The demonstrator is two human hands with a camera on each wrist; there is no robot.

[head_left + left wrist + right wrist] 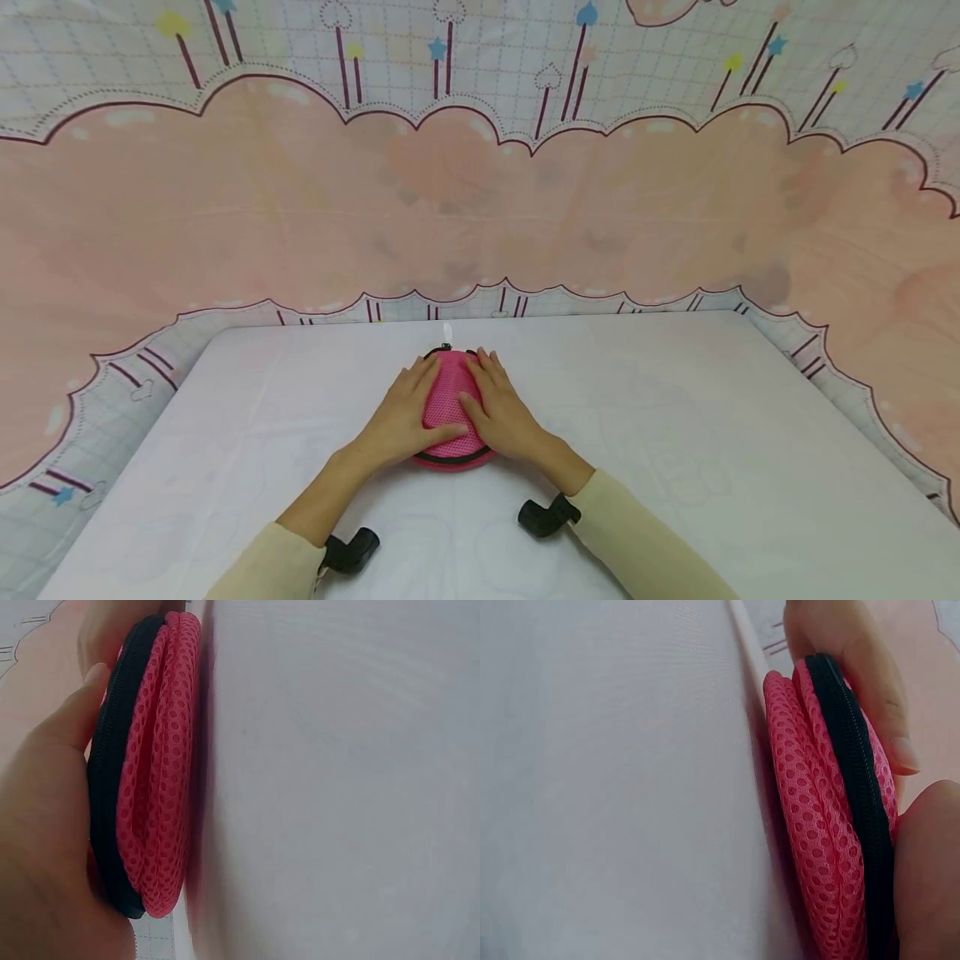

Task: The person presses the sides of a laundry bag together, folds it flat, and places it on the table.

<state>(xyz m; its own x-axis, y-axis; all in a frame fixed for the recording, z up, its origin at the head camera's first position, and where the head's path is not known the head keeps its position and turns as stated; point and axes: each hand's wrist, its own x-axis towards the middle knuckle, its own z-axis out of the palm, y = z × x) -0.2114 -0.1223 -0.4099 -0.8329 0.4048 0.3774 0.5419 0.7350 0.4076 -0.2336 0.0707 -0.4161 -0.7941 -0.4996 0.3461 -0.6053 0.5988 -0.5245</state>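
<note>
A pink mesh pouch (pixel 452 400) with a black zipper (pixel 120 772) lies on the white table, bulging a little in the middle. My left hand (pixel 401 417) rests over its left side, fingers stretched toward the far end and thumb across the top. On the opposite side my right hand (pixel 506 417) lies the same way, its thumb on the mesh. Both wrist views show the near edge, where folded mesh layers (pixel 810 817) sit below the zipper band. A small white tab (pixel 447 333) sticks up at the pouch's far end.
The white tabletop (pixel 675 433) spreads around the pouch on all sides. Behind it hangs a peach and white patterned cloth (pixel 480 208), which also shows along the left and right table edges. A black wrist mount (pixel 352 552) sits at the left sleeve, another black mount (pixel 546 517) at the right.
</note>
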